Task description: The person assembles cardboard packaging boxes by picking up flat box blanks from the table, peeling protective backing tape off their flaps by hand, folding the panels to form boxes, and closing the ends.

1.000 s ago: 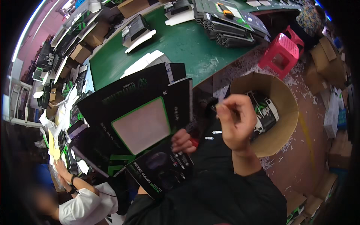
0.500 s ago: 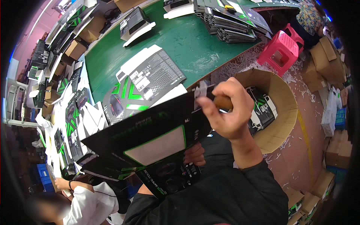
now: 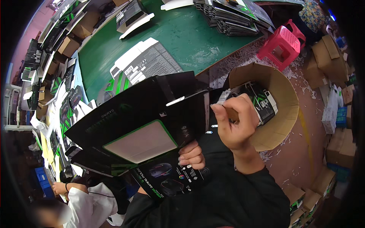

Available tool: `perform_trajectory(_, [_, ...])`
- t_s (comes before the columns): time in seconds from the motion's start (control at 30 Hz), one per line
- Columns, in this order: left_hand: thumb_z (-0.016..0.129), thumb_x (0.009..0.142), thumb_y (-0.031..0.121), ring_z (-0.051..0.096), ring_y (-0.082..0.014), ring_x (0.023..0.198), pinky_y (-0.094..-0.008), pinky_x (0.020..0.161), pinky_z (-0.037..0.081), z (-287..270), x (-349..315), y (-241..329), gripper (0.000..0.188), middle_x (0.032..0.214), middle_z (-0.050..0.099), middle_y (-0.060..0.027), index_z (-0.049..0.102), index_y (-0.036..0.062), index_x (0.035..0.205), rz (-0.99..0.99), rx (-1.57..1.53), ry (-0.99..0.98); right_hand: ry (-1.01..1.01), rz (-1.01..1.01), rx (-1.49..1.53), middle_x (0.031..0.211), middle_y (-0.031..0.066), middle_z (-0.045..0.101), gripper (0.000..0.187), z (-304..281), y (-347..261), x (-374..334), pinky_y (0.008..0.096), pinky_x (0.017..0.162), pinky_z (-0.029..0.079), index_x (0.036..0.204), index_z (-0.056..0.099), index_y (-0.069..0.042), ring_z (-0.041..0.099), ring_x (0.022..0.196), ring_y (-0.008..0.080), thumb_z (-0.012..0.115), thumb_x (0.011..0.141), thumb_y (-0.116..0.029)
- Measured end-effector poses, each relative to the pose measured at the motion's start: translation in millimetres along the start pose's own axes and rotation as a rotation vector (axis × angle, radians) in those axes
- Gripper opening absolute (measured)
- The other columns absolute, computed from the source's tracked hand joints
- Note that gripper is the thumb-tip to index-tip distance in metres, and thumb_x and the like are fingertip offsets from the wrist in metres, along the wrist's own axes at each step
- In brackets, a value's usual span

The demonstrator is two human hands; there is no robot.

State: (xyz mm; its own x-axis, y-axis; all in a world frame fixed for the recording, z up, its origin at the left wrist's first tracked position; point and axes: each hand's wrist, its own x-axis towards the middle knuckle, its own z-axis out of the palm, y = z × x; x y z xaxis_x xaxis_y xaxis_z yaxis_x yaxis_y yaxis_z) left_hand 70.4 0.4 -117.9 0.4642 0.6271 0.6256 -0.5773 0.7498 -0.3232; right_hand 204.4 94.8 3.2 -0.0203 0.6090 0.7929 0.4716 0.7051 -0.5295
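Observation:
An unfolded black carton [image 3: 144, 100] with green trim and a pale rectangular window tilts in front of me. Over its lower panel, printed with gaming mice, curl the fingers of my left hand [image 3: 192, 155]; the thumb and palm are hidden behind the card. Just past the carton's right edge, my right hand [image 3: 240, 119] is closed in a pinch, apart from the card. A small translucent strip [image 3: 225, 96] sticks up at its fingertips; whether it is tape or film I cannot tell. Another flattened carton [image 3: 150, 62] lies beyond on the green table [image 3: 190, 45].
A cardboard bin [image 3: 283, 110] holding black-and-green cartons stands to my right, with a pink stool [image 3: 281, 45] behind it. Flattened cartons [image 3: 232, 19] are stacked at the table's far edge. At lower left works another person in a white sleeve [image 3: 95, 199]. Paper shreds litter the floor.
My right hand has come off the carton's upper right edge, the translucent strip now at its fingertips. The carton has shifted left, and my left fingers show more plainly.

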Motion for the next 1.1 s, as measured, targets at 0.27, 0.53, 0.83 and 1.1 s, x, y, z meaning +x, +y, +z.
perform_trajectory(0.27, [0.049, 0.104, 0.016, 0.064, -0.0073, 0.068, -0.0261, 0.065, 0.039, -12.2, 9.3, 0.5, 0.021, 0.080, 0.062, 0.0035, 0.057, 0.0144, 0.085, -0.007, -0.035, -0.078, -0.041, 0.076, -0.017, 0.072, 0.0070, 0.061, 0.020, 7.7, 7.3, -6.4, 0.0347, 0.053, 0.042, 0.088, 0.059, -0.003, 0.054, 0.059, 0.0243, 0.079, 0.084, -0.007])
perform_trajectory(0.53, [0.052, 0.103, 0.015, 0.065, -0.0044, 0.072, -0.0252, 0.061, 0.038, -17.2, 6.1, -8.9, 0.013, 0.088, 0.064, 0.0050, 0.056, 0.0163, 0.091, 0.046, -0.029, -0.154, -0.028, 0.128, 0.003, 0.072, 0.0070, 0.061, 0.021, 7.7, 9.8, -11.3, 0.0349, 0.052, 0.043, 0.087, 0.059, -0.003, 0.055, 0.060, 0.0247, 0.080, 0.083, -0.006])
perform_trajectory(0.83, [0.049, 0.105, 0.020, 0.066, -0.0055, 0.074, -0.0261, 0.062, 0.038, -18.6, 14.0, -3.0, 0.019, 0.090, 0.064, 0.0042, 0.057, 0.0158, 0.089, -0.024, -0.009, -0.160, -0.106, -0.135, -0.013, 0.071, 0.0058, 0.056, 0.027, 4.0, 16.4, -12.4, 0.0345, 0.047, 0.040, 0.087, 0.059, -0.004, 0.052, 0.057, 0.0243, 0.084, 0.078, -0.008])
perform_trajectory(1.1, [0.050, 0.100, 0.011, 0.059, -0.0147, 0.081, -0.0324, 0.073, 0.034, 67.7, -6.7, 60.7, 0.004, 0.094, 0.056, -0.0009, 0.050, 0.0143, 0.098, 0.195, 0.387, 0.005, -0.361, -0.440, -0.133, 0.070, 0.0021, 0.053, 0.037, -10.0, 17.2, -30.1, 0.0304, 0.044, 0.039, 0.088, 0.055, -0.007, 0.050, 0.056, 0.0191, 0.088, 0.072, -0.017])
